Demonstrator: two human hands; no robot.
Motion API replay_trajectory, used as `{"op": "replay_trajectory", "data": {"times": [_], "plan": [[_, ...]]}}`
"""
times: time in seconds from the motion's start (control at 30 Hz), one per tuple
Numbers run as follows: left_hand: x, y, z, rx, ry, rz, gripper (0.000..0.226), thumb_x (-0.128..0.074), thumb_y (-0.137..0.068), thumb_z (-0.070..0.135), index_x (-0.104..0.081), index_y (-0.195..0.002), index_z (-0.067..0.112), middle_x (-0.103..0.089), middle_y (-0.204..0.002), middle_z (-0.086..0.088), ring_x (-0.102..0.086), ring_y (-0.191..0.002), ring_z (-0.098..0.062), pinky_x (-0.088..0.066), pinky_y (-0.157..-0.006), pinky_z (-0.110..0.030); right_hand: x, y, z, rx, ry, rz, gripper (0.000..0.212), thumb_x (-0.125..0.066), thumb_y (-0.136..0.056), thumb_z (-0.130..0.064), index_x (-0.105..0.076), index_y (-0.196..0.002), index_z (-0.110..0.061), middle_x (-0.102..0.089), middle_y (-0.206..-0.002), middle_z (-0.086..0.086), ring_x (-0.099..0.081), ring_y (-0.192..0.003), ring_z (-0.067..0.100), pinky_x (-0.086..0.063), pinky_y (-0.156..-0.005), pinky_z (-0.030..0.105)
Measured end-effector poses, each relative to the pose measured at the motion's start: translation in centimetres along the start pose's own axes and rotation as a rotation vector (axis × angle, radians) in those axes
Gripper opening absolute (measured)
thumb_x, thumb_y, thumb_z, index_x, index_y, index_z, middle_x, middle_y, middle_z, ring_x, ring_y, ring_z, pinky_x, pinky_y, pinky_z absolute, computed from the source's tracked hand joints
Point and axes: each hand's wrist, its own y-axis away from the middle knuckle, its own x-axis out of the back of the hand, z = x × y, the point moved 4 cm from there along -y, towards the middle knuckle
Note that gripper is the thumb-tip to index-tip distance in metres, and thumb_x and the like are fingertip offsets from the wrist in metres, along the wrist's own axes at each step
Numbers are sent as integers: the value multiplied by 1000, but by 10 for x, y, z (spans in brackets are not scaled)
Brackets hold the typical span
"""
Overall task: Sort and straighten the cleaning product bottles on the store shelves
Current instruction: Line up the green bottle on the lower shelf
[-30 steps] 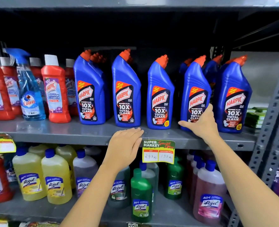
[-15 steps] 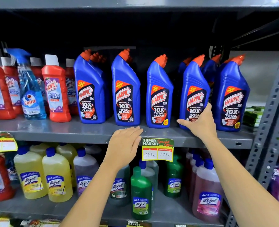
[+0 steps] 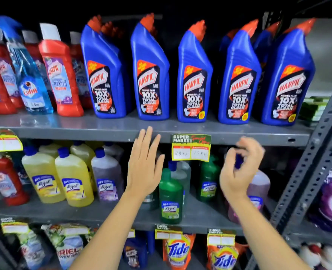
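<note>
Red bottles (image 3: pixel 63 75): far left of top shelf (image 3: pixel 83 123), white caps, upright, packed close.
Spray bottle (image 3: pixel 31 88): clear blue, stands among the red ones, nr shelf front.
Blue bottles (image 3: pixel 151 75): five in front row across top shelf, orange caps, labels facing out, upright w/ gaps between; more behind them.
Yellow bottles (image 3: pixel 73 182): middle shelf (image 3: pixel 103 213), left side, blue caps, side by side.
Pale purple bottle (image 3: pixel 106 178): just right of the yellow ones.
Left hand (image 3: pixel 144 168): open flat, fingers together pointing up, empty; held in front of middle shelf, fingertips at top shelf's front edge, can't tell if touching.
Green bottle (image 3: pixel 171 195): middle shelf front, just right of left hand, upright.
Price tag (image 3: pixel 191 147): hangs from top shelf edge, between the hands.
Right hand (image 3: pixel 239 168): blurred, fingers curled loosely, thumb nr fingertips, holds nothing; in front of a pink bottle (image 3: pixel 258 184), below the 4th blue bottle.
Bottom shelf: soap pouches (image 3: pixel 177 250), orange, under yellow tags.
Upright post (image 3: pixel 313 162): grey, holed, right side.
</note>
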Motion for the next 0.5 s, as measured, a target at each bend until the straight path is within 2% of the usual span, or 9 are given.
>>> {"op": "replay_trajectory", "data": {"times": [0.1,0.17,0.2,0.27,0.37,0.5], "plan": [[-20,54,-14,97,52,-36,50,-46,-96,21,-35,-144,11,-21,-158,-15,-14,-147,-28,-17,-119,-45,-10,74,5,-233,22,-133,32,-51,-90,-9,-54,-118,-25,-49,-111,-6,-56,-85,22,-47,-72,29],[-40,95,-22,161,83,-193,48,-41,-97,25,-38,-143,11,-24,-158,-13,-19,-146,-27,-21,-117,-47,-19,120,11,-377,95,-272,36,-55,-87,-17,-50,-120,-32,-48,-112,-9,-55,-92,15,-49,-77,36],[-52,116,-27,196,82,-293,49,-36,-98,29,-38,-143,11,-24,-158,-10,-21,-145,-25,-21,-117,-47,-25,140,16,-458,135,-361,38,-57,-86,-21,-49,-122,-29,-47,-114,-10,-54,-98,12,-49,-82,38],[-73,160,-38,273,46,-496,52,-27,-101,35,-31,-148,12,-14,-159,-2,-18,-146,-22,-14,-119,-45,-36,177,25,-645,187,-511,55,-65,-83,-28,-43,-132,-20,-44,-121,-8,-51,-110,14,-49,-92,42],[-99,214,-59,352,-67,-802,56,-24,-103,41,-15,-152,17,4,-161,0,0,-149,-19,0,-119,-42,-48,212,31,-860,173,-617,86,-78,-73,-33,-34,-144,-11,-45,-130,0,-49,-125,22,-45,-104,42],[-111,242,-73,272,-203,-1020,66,-18,-99,55,-6,-153,18,2,-162,-5,5,-149,-21,4,-118,-44,-63,233,31,-909,316,-650,101,-81,-61,-55,-35,-142,-16,-51,-128,4,-49,-123,24,-46,-101,45]]}}
